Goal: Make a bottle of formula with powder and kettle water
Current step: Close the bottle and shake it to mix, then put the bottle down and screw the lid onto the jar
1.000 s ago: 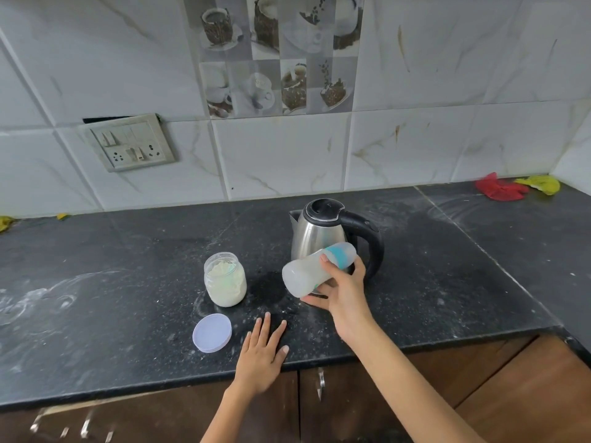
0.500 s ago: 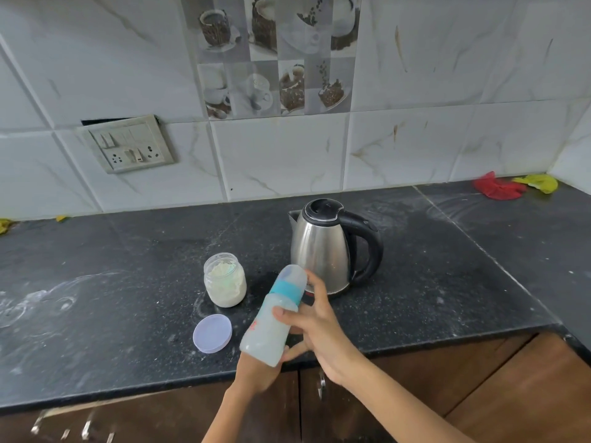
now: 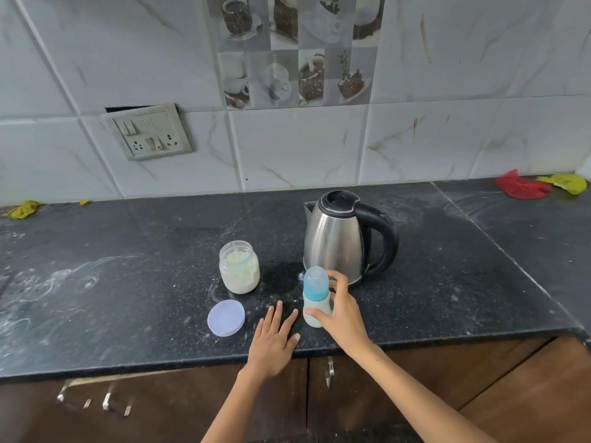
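My right hand wraps the upright bottle on the bench, kettle just behind; left hand flat, spread.

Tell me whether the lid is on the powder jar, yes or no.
No: the powder jar stands open, and its pale round lid lies flat on the countertop in front of it, apart from it.

Blue-capped bottle, steel/blk kettle, lilac lid, speckled blk counter
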